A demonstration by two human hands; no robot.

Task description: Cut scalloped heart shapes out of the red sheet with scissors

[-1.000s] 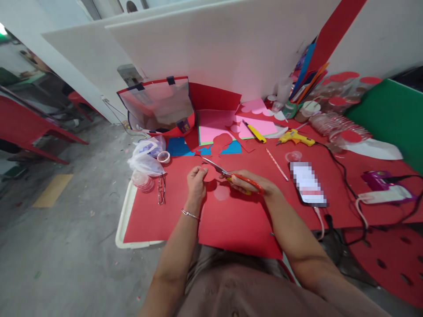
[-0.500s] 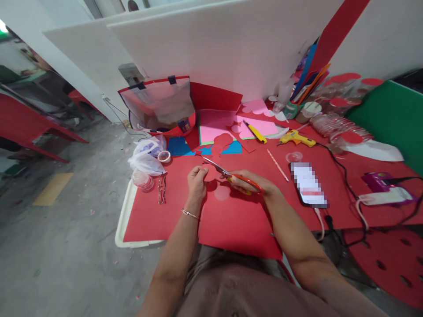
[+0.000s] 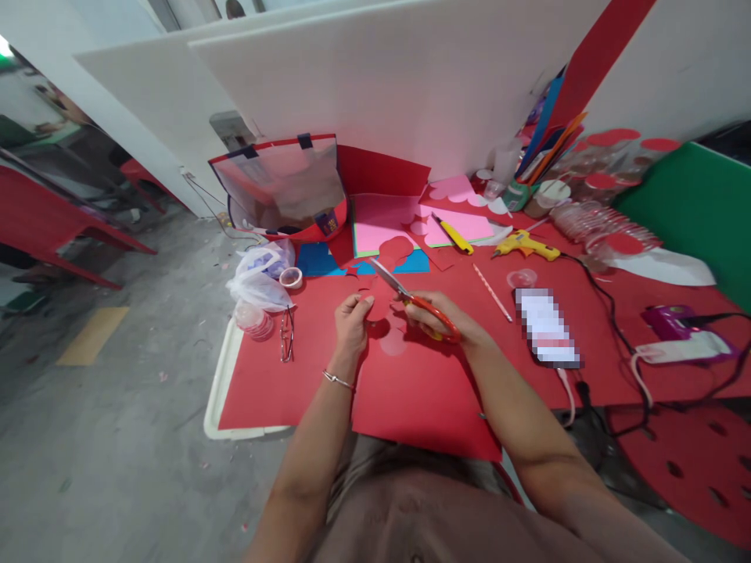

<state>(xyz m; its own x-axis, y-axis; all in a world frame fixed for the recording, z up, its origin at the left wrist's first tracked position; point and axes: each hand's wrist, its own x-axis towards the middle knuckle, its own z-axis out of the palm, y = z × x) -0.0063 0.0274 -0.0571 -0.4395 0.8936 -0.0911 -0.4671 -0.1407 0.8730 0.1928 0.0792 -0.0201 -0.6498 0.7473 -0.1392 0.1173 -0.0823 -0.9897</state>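
My right hand (image 3: 451, 317) is closed around the handles of a pair of scissors (image 3: 388, 277), orange-red with some yellow. The blades point up and left, lying nearly together. My left hand (image 3: 352, 322) pinches a small piece of red paper between thumb and fingertips; its outline is hard to make out against the red table covering. Below the scissors, a pale translucent disc (image 3: 393, 341) lies on a red sheet (image 3: 422, 399) at the table's front edge. Cut red paper circles (image 3: 397, 250) lie just beyond the blades.
Behind are pink sheets (image 3: 384, 219), a yellow cutter knife (image 3: 454, 234) and a bag (image 3: 287, 188). To the right lie a glue gun (image 3: 528, 246), a striped pencil (image 3: 493, 293) and a phone (image 3: 545, 328) with cables. Eyeglasses (image 3: 287, 335) and a plastic bag (image 3: 261, 274) lie left.
The scissors have swung up and slightly left, away from the paper in my left hand. The round face of that paper no longer shows clearly. My left hand has barely moved.
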